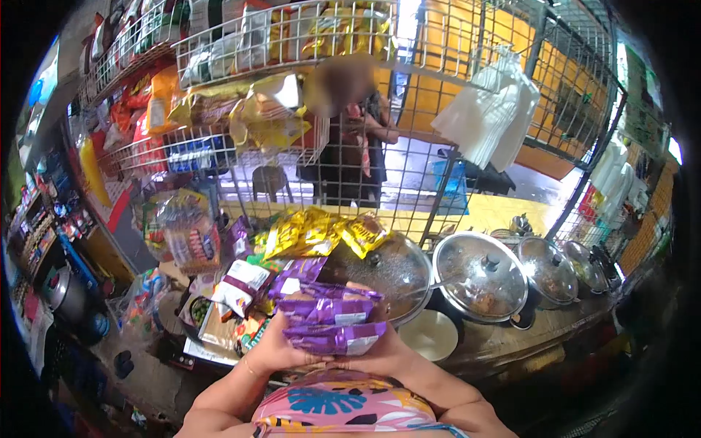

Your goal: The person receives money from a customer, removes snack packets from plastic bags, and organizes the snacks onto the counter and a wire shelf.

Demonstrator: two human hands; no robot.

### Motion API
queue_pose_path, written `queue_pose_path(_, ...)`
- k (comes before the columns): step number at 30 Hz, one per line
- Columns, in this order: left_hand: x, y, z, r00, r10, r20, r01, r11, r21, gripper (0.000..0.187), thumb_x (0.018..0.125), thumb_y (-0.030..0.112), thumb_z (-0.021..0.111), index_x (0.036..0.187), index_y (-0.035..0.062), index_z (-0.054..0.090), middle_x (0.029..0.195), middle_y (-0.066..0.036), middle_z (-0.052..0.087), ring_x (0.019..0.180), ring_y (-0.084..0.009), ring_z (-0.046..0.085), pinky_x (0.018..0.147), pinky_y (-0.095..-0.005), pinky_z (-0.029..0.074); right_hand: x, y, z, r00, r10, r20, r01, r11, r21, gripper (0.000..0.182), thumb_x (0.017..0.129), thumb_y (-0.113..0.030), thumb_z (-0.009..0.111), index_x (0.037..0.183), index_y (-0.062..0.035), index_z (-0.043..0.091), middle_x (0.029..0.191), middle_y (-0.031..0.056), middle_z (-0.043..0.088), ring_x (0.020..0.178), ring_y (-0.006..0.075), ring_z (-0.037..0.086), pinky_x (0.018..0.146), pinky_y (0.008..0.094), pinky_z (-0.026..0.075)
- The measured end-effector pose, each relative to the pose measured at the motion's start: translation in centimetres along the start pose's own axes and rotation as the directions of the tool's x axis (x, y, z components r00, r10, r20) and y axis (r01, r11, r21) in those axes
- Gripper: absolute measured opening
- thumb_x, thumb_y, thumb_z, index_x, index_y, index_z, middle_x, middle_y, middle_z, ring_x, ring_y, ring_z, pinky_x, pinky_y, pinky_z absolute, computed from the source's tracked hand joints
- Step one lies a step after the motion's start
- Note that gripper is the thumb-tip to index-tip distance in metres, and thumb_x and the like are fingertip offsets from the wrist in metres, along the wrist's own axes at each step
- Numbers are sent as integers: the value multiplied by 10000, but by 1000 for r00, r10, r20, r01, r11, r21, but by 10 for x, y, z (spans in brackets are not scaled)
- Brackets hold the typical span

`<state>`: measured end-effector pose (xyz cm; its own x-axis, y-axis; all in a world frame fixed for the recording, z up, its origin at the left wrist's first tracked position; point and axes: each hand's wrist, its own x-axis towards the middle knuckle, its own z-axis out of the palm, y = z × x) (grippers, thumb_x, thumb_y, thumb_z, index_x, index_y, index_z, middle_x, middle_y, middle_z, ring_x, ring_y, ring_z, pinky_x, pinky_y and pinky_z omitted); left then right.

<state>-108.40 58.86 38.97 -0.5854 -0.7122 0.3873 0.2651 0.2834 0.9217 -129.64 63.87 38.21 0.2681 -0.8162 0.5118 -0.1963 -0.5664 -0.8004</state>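
Several purple snack packets (332,314) are stacked between my two hands, close in front of my body. My left hand (279,347) is closed round their left side and my right hand (383,347) round their right side. Just beyond them lies another purple packet (310,270). Shiny gold packets (310,232) rest farther back, against the wire grille. A white and maroon packet (241,286) lies to the left of the held packets, over other colourful packets. Some of my fingers are hidden under or behind the purple packets.
Pots with glass lids (480,276) line the counter on the right, with a pale bowl (429,336) near my right hand. Wire racks (285,33) hold packets above. White plastic bags (489,109) hang on the grille (416,171). A person (354,146) stands behind it.
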Motion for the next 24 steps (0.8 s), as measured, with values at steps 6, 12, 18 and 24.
queue_pose_path(6,-2,11,8,982,-180,-51,176,981,-88,1054,571,232,977,1386,68,329,1312,-83,527,1217,-223,523,1027,-403,445,3,-8,2,1000,22,-16,-18,966,257,1094,663,-134,909,1485,-60,190,1424,118,345,1334,251,392,1130,398,336)
queue_pose_path(12,-5,-1,0,999,-38,-19,40,994,105,994,604,184,960,1378,67,348,1314,-84,523,1210,-206,523,1031,-397,439,5,-6,5,998,15,-65,11,925,379,1080,650,-148,925,1465,-45,224,1397,121,393,1317,248,415,1096,403,377)
queue_pose_path(18,-2,5,5,1000,-3,-27,6,994,108,873,649,134,924,1338,59,393,1242,-68,535,1162,-166,516,1027,-352,423,6,0,0,999,16,-50,-3,967,255,1061,630,-220,942,1436,-18,282,1376,123,418,1297,254,432,1089,427,365)
queue_pose_path(24,-6,0,5,999,45,-25,-40,987,158,933,643,128,919,1386,60,358,1326,-93,465,1209,-177,480,1039,-356,410,5,-1,-5,993,-116,9,113,978,174,1015,675,-109,897,1449,-47,244,1358,127,442,1318,240,426,1090,421,377)
